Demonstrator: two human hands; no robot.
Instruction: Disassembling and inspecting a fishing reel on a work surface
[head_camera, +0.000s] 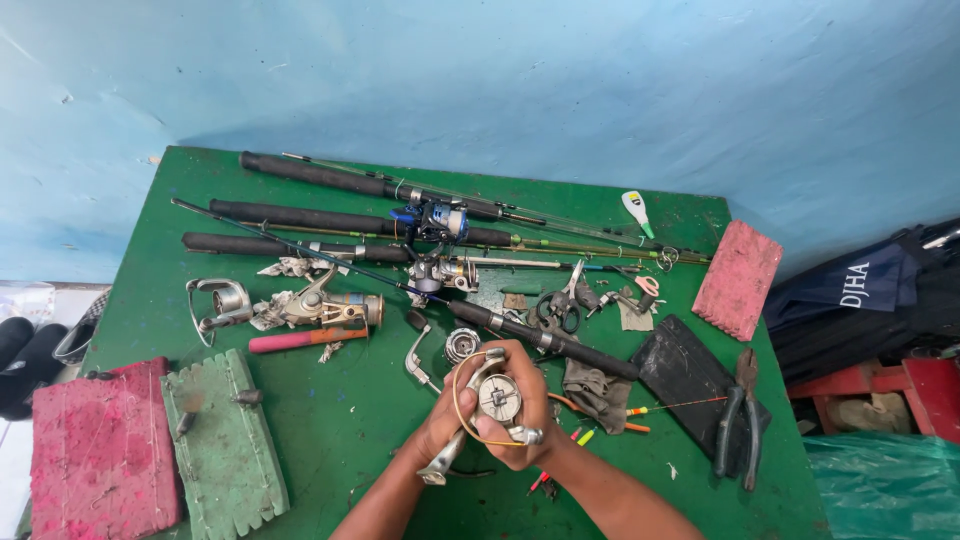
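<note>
Both hands, left hand (445, 420) and right hand (525, 415), grip the silver metal spinning reel (497, 400) just below the black-handled fishing rod (545, 342): seemingly compact, rigid, slick, best held by its body.

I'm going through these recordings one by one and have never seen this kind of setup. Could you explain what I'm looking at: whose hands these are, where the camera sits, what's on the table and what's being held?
There is no machine here: a person works with two bare hands, and the single camera sits on their head, looking down. The left hand and right hand together hold a silver fishing reel with an orange line looped around it.

They work over a green table set against a blue wall. Across its far side lie several fishing rods with black grips. Nearer, on the left, lies another reel, with a pink foam block and a green foam block. On the right are pliers on a black pad, scissors and another pink foam block.
</note>
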